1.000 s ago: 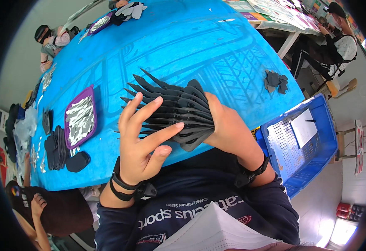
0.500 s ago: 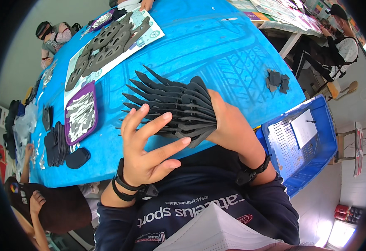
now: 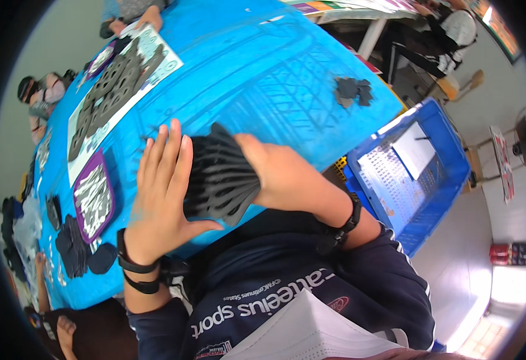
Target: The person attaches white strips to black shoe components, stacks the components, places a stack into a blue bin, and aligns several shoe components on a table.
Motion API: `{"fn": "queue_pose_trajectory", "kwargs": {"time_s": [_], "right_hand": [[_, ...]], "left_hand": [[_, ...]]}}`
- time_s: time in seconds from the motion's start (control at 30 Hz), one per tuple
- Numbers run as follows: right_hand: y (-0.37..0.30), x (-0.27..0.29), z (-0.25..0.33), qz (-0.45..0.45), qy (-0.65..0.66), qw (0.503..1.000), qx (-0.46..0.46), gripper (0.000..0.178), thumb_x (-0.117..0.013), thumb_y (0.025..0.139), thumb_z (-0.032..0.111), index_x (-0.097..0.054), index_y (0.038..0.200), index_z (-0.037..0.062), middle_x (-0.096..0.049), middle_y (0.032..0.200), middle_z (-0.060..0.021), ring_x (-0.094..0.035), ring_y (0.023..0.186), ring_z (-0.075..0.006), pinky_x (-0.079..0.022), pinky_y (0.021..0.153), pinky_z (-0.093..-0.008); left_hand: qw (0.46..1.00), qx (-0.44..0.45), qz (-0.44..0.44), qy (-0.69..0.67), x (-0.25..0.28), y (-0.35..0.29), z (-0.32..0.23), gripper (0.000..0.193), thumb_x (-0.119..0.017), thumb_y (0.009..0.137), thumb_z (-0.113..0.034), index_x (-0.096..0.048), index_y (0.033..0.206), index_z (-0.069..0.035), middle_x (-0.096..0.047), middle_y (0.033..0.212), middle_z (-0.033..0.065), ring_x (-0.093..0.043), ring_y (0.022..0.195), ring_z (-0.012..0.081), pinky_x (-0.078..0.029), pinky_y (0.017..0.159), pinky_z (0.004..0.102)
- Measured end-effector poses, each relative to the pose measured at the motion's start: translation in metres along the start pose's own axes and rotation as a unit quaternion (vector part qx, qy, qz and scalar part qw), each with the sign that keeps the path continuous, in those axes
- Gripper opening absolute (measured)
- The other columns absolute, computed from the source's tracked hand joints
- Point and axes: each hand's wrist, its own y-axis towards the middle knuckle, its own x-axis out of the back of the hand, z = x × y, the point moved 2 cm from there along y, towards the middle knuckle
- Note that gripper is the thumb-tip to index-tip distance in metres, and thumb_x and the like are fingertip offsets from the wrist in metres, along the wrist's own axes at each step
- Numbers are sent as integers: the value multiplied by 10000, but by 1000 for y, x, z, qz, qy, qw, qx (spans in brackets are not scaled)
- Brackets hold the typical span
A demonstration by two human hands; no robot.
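A thick fanned stack of flat black cut pieces (image 3: 222, 177) is held up in front of me, above the near edge of the blue table (image 3: 233, 72). My right hand (image 3: 284, 174) grips its right end, where the pieces converge. On the other side, my left hand (image 3: 162, 201) lies flat along the stack with fingers stretched out and the thumb apart. It covers most of the pieces' pointed ends; a few tips show past the fingers. Motion slightly blurs the stack.
To the left lie a purple tray (image 3: 111, 201) of white strips, black piece stacks (image 3: 71, 246) and dark cut-out parts (image 3: 110, 87) on a patterned sheet. Dark scraps (image 3: 353, 91) lie at right. A blue crate (image 3: 440, 201) stands beside the table. Other people (image 3: 137, 15) are around it.
My left hand has straightened from loosely curled fingers to lie flat against the stack. The stack has moved left and turned, and its pointed ends are now largely covered. The view has shifted.
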Motion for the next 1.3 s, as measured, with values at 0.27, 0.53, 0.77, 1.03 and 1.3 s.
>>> {"fn": "queue_pose_trajectory", "kwargs": {"time_s": [0.27, 0.53, 0.77, 1.03, 1.3], "right_hand": [[-22, -8, 5, 8, -73, 995, 66, 737, -790, 662, 90, -420, 1282, -61, -608, 1124, -215, -622, 1009, -383, -509, 846, -442], [-42, 4, 4, -328, 175, 920, 121, 1272, -927, 630, 155, -52, 1547, 46, -323, 1532, -208, -371, 1403, -334, -363, 1117, -456], [-54, -23, 2, -55, 291, 944, 148, 689, -849, 767, 180, -491, 1330, 6, -552, 1330, -136, -513, 1262, -227, -456, 1012, -358], [-83, -11, -9, -86, 434, 896, 26, 532, -825, 772, 100, -565, 1230, 28, -650, 1126, -55, -597, 1095, -146, -486, 938, -316], [-154, 58, -43, -257, 446, 851, -103, 710, -801, 782, 78, -429, 1383, 8, -588, 1262, -94, -577, 1147, -193, -491, 953, -359]], "left_hand": [[988, -98, 59, -100, -9, 26, 5, 940, -894, 505, -291, -435, 1257, 38, -573, 1134, 209, -575, 1059, 416, -410, 1046, 520], [978, -206, -25, 25, 28, 13, -2, 415, -769, 689, -167, -695, 1070, -21, -658, 1126, 173, -626, 1059, 360, -483, 931, 418], [978, -135, 57, -150, -5, -3, -27, 456, -749, 828, -294, -659, 1166, -2, -664, 1164, 128, -614, 1083, 275, -460, 966, 401], [922, 0, 110, -372, -26, 15, -66, 494, -840, 737, -198, -665, 1146, 16, -671, 1135, 167, -657, 1016, 333, -507, 895, 397], [897, 17, -4, -441, -31, 7, -58, 1313, -677, 666, -786, -130, 1537, 29, -271, 1537, 315, -238, 1462, 386, -117, 1184, 476]]}}
